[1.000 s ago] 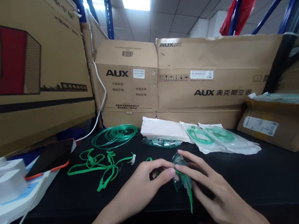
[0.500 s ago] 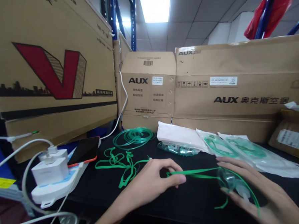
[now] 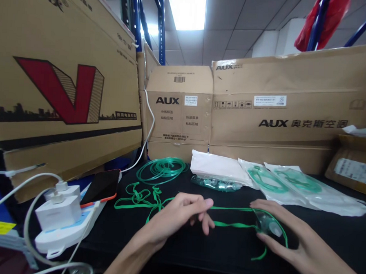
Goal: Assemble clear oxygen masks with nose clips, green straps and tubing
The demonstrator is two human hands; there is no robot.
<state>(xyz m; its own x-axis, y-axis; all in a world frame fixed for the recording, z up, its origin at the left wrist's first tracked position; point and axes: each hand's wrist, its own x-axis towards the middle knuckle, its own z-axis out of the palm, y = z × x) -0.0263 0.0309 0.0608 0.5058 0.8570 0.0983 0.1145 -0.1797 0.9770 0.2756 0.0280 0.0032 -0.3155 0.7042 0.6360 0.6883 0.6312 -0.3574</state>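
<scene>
My right hand (image 3: 291, 228) grips a small clear oxygen mask (image 3: 266, 224) between thumb and fingers. From it a green elastic strap (image 3: 235, 225) stretches leftward in two strands, and one loose end (image 3: 261, 254) dangles below the mask. Both strands run to my left hand (image 3: 191, 213), whose curled fingers hold the strap's loop; the exact grip is partly hidden behind the hand. More green straps (image 3: 137, 196) lie tangled on the black tabletop beyond my left wrist, and behind them sits a coil of green tubing (image 3: 161, 170).
Clear bagged masks under a white packet (image 3: 216, 167) and pouches with green tubing (image 3: 300, 182) lie behind my hands. Left are a phone (image 3: 102, 186) and a white power strip (image 3: 58, 236) with chargers and cables. Cardboard boxes (image 3: 177, 120) wall the back and left side.
The strap's two strands have spread farther apart. My left hand has shifted left and rolled, its lower fingers showing now. My right hand and the mask have moved slightly left.
</scene>
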